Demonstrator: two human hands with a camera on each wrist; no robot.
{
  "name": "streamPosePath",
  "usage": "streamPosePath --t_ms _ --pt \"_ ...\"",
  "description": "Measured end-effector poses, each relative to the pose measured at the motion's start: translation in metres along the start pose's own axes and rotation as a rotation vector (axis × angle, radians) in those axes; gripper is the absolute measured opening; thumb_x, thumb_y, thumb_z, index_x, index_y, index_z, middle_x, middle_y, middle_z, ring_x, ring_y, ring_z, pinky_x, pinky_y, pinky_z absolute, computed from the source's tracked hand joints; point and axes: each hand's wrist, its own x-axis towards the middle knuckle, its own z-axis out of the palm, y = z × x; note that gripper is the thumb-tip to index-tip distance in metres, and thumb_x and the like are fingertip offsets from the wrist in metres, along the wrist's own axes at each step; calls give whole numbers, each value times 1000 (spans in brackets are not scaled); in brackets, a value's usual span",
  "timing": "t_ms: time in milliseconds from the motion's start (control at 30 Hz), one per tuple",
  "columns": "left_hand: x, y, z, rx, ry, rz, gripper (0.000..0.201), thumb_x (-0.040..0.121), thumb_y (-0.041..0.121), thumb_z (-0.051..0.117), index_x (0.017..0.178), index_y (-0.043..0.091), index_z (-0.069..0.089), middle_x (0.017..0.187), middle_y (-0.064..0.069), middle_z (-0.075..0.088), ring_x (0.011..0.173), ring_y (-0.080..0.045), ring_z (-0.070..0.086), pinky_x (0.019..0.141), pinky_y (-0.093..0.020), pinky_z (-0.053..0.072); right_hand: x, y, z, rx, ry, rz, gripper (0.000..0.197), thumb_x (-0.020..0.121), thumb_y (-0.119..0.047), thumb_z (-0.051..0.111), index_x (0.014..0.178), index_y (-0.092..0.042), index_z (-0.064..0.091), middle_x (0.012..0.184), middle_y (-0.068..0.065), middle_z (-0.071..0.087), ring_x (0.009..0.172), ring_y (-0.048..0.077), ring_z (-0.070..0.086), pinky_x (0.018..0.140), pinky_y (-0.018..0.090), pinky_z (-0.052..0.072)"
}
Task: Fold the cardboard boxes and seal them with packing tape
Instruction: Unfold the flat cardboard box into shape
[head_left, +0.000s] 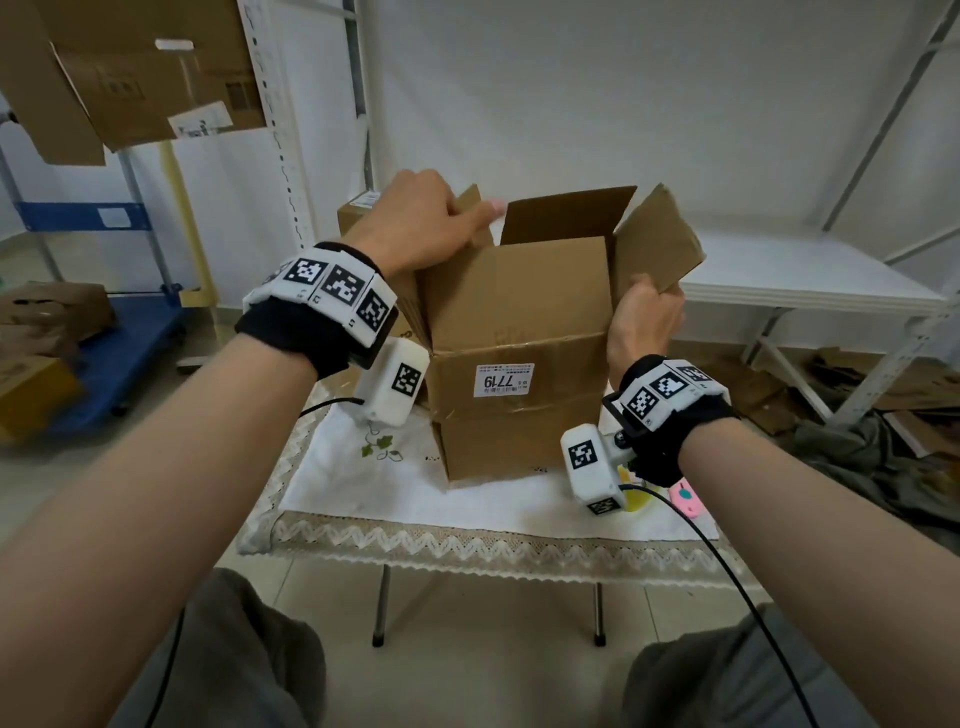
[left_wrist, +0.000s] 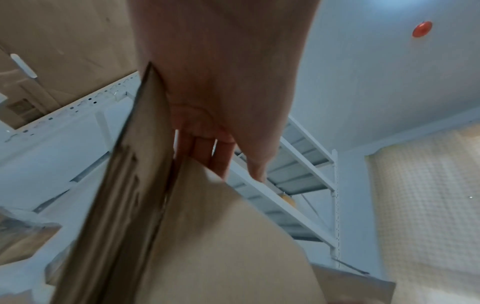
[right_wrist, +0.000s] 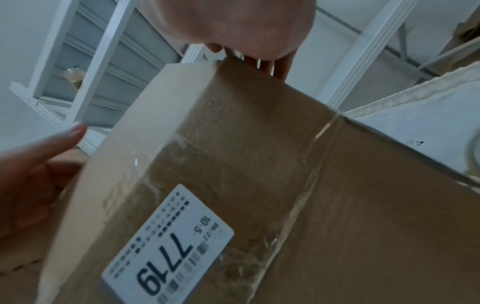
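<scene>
While the cardboard box (head_left: 519, 343) stands upright on the white embroidered cloth (head_left: 363, 467) that covers the small counter (head_left: 467, 545), both hands work at its open top. Left of the box, a blue cart (head_left: 119, 343) sits on the floor with brown cartons beside it. At the box's upper left corner, the left hand (head_left: 415, 228) holds the left flap (head_left: 475, 218); its fingers (left_wrist: 221, 156) curl over the flap's edge, with the thumb stretched along the rim toward the box's middle. On the box's near face, a white label (head_left: 503, 379) reads 7719, printed upside down, and glossy packing tape (right_wrist: 311, 164) runs across that face near the label. Behind the opening, the rear flap (head_left: 566, 213) stands upright. At the box's upper right corner, the right hand (head_left: 647, 317) grips the right flap (head_left: 657, 244), which tilts outward; its fingers (right_wrist: 278, 65) wrap round the cardboard edge. Near the box's lower right, a pink object (head_left: 685, 499) lies on the cloth. Right of the box stands a white shelf (head_left: 800, 275).
</scene>
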Motion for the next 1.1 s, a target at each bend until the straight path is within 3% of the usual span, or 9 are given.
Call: streamPosePath --t_ms 100,300,467,600,667,767,900,1033,1100 --pt "3 7 -9 -38 73 11 57 99 58 46 90 14 79 84 -6 72 80 -19 68 85 -34 54 -4 -8 -4 -6 8 -38 17 94 -17 44 85 -24 56 85 -4 58 80 17 54 87 41 45" --pt "10 4 -11 146 161 -110 45 98 44 52 91 2 65 98 -15 64 89 -32 63 85 -44 55 -19 -11 1 -46 -125 -167 18 85 -21 43 83 -23 61 86 -1 66 85 24 61 86 49 52" --pt "4 -17 -9 19 52 -105 32 97 32 59 90 6 77 83 -8 71 73 -18 63 63 -22 45 -30 11 7 -92 -233 -120 42 83 -23 42 118 -15 62 105 3 67 99 26 62 96 53 50" --pt "-9 -29 -13 -178 7 -13 18 95 25 66 108 19 77 105 7 71 93 -2 61 75 -10 41 -27 30 7 -39 -304 -116 64 80 -24 44 144 -22 44 136 2 56 124 21 54 107 48 47" --pt "-15 -35 -15 -228 -30 17 21 92 24 70 113 23 75 108 8 70 103 -6 62 82 -13 45 -28 29 4 -6 -281 -193 62 85 -20 49 147 -25 40 140 -2 51 127 15 52 106 39 48" --pt "-19 -42 -16 -169 -103 33 34 85 40 75 116 26 72 111 8 69 106 -9 62 84 -18 47 -22 26 1 68 -217 -342 65 91 1 51 149 -23 38 128 -18 45 115 -15 47 90 12 45" --pt "-21 -45 -12 -44 -164 2 77 67 79 60 122 27 68 119 6 66 103 -10 57 83 -24 42 -17 27 4 52 -212 -434 68 85 6 44 145 -27 45 136 -16 48 127 -4 44 105 19 41" --pt "-11 -50 -3 147 -228 -47 92 64 73 74 140 26 53 137 0 59 117 -18 56 99 -36 43 -16 32 7 74 -220 -457 66 80 10 42 134 -24 57 136 -14 53 125 -13 41 103 6 30" --pt "-1 -47 6 368 -199 -51 105 62 68 81 148 28 39 146 -2 51 134 -26 47 115 -50 26 -15 33 9 95 -223 -471 65 79 12 42 132 -20 59 134 -13 55 126 -11 43 106 9 32"
